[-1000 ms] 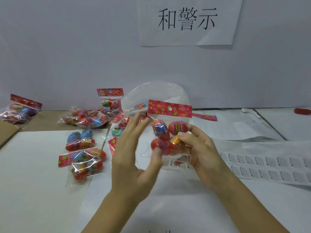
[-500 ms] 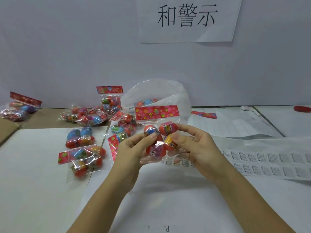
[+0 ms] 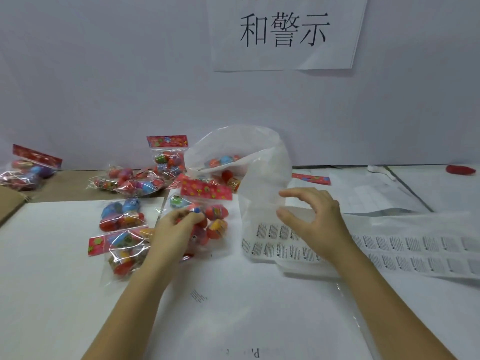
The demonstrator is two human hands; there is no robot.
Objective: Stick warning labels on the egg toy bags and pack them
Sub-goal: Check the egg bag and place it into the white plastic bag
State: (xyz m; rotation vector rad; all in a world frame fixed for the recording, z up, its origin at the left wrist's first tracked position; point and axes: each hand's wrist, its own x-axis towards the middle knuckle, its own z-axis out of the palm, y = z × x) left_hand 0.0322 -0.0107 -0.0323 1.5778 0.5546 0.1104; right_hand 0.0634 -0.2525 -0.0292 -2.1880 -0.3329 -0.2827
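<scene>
My left hand [image 3: 176,229] grips an egg toy bag [image 3: 213,219], a clear pouch with a red flowered header card and red and yellow eggs, low over the table left of centre. My right hand [image 3: 314,219] hovers with loosely spread fingers and holds nothing, just right of a large translucent packing bag [image 3: 259,162] that stands open with a few eggs visible inside. Under my right hand lies the sheet of white warning labels [image 3: 415,248], running off to the right.
Several more egg toy bags [image 3: 122,216] lie at the left and along the back by the wall [image 3: 166,157]. A brown cardboard edge [image 3: 10,203] is at far left. A red object [image 3: 461,169] sits at far right. White paper sheets cover the table.
Both hands held the egg toy bag up in front of me; now the right hand has let go and moved right, and the left hand has lowered the bag down and left.
</scene>
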